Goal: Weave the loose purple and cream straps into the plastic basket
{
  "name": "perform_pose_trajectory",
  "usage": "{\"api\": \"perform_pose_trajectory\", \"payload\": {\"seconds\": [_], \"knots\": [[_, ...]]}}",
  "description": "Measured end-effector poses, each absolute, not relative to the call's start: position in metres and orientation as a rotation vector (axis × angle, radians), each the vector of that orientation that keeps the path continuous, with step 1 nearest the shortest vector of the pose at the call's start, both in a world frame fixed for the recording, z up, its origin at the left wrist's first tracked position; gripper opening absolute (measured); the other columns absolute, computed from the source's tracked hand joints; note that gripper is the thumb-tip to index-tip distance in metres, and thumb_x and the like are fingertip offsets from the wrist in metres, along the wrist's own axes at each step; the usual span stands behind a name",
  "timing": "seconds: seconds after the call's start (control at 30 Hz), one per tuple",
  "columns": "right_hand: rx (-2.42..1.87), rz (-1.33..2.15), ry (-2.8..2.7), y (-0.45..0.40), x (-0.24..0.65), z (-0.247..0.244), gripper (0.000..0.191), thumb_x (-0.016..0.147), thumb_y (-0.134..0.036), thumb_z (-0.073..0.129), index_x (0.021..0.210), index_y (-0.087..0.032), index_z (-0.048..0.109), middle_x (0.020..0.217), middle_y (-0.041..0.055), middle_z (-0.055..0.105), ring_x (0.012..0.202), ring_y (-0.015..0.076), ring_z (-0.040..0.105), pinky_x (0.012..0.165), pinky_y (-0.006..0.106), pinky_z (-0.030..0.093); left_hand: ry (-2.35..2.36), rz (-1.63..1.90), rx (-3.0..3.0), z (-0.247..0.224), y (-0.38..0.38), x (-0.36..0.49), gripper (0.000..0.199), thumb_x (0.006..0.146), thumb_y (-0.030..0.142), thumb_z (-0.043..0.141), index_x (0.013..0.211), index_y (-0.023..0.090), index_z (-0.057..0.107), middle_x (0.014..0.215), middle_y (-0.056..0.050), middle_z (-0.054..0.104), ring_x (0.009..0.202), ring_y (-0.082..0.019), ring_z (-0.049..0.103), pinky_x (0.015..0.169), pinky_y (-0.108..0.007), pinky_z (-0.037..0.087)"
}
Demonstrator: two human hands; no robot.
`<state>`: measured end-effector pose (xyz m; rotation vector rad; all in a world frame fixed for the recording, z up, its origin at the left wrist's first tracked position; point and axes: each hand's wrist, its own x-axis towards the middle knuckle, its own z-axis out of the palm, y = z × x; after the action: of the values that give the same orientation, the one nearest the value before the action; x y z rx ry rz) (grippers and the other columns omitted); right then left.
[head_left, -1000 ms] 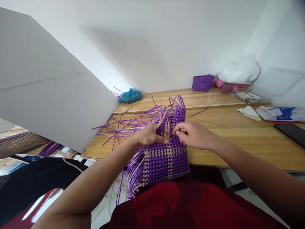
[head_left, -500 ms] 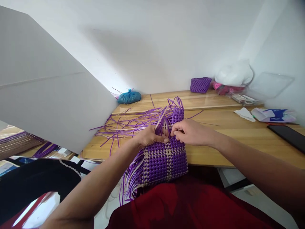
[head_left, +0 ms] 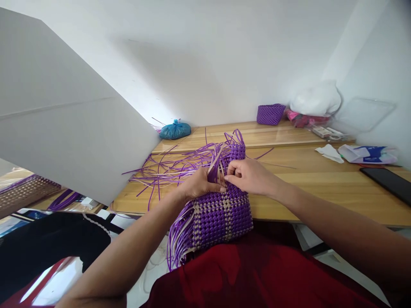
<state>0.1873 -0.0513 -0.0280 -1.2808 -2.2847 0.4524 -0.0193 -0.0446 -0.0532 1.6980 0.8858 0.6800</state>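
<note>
Head view: left fingers point(head_left: 218, 188) clamped the knobbly purple-and-beige weave point(head_left: 210, 222) beside flat, pliant strips point(head_left: 215, 169); right fingers point(head_left: 233, 179) pinched together, their hold unclear.

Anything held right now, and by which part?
Left hand: purple woven piece, near its loose strips. Right hand: touching it too; can't tell if it grips a strip.

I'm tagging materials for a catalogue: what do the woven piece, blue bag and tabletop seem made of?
Woven piece: probably plastic strips, glossy, with bright highlights. Blue bag: likely thin plastic film, slightly shiny, wrinkled. Tabletop: wood or wood-look laminate, smooth, showing grain-like streaks.
</note>
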Motion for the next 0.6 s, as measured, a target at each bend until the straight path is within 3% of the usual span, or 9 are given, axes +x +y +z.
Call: {"api": "perform_pose_trajectory", "payload": {"seconds": [0.17, 0.3, 0.47, 0.6], "knots": [[-1.203, 0.522, -2.242, -0.05, 0.184, -0.036, 0.013, 0.082, -0.025, 0.059, 0.088, -0.018, 0.068, 0.057, -0.0038, 0.059, 0.048, 0.0078, 0.046, 0.052, 0.022, 0.031, 1.068, 0.492, 1.776, -0.033, -0.037, -0.018, 0.027, 0.056, 0.025, 0.084, 0.079, 0.016, 0.072, 0.074, 0.0, 0.069, 0.071, -0.017, 0.061, 0.073, -0.029, 0.047], [-1.056, 0.372, -2.238, -0.05, 0.185, -0.04, 0.018, 0.083, -0.018, 0.054, 0.092, -0.02, 0.071, 0.058, -0.0039, 0.061, 0.048, 0.0078, 0.045, 0.053, 0.022, 0.031, 1.114, 0.559, 1.542, -0.04, -0.038, -0.013, 0.028, 0.054, 0.025, 0.085, 0.077, 0.015, 0.073, 0.07, 0.0, 0.068, 0.065, -0.017, 0.06, 0.072, -0.031, 0.048], [-0.957, 0.105, -2.316, -0.05, 0.188, -0.039, 0.029, 0.082, -0.011, 0.051, 0.098, -0.023, 0.073, 0.077, -0.0015, 0.072, 0.058, 0.0097, 0.055, 0.059, 0.022, 0.035, 0.957, 0.74, 1.302, -0.063, -0.048, -0.014, 0.031, 0.055, 0.022, 0.085, 0.082, 0.014, 0.075, 0.082, -0.004, 0.072, 0.072, -0.016, 0.063, 0.079, -0.031, 0.049], [-0.871, -0.01, -2.466, -0.047, 0.187, -0.036, 0.028, 0.086, -0.014, 0.052, 0.102, -0.026, 0.071, 0.09, -0.0012, 0.074, 0.069, 0.0124, 0.061, 0.063, 0.024, 0.038, 0.916, 0.796, 1.268, -0.067, -0.055, -0.015, 0.032, 0.054, 0.022, 0.086, 0.083, 0.013, 0.076, 0.082, -0.005, 0.073, 0.072, -0.015, 0.063, 0.079, -0.03, 0.049]]}}
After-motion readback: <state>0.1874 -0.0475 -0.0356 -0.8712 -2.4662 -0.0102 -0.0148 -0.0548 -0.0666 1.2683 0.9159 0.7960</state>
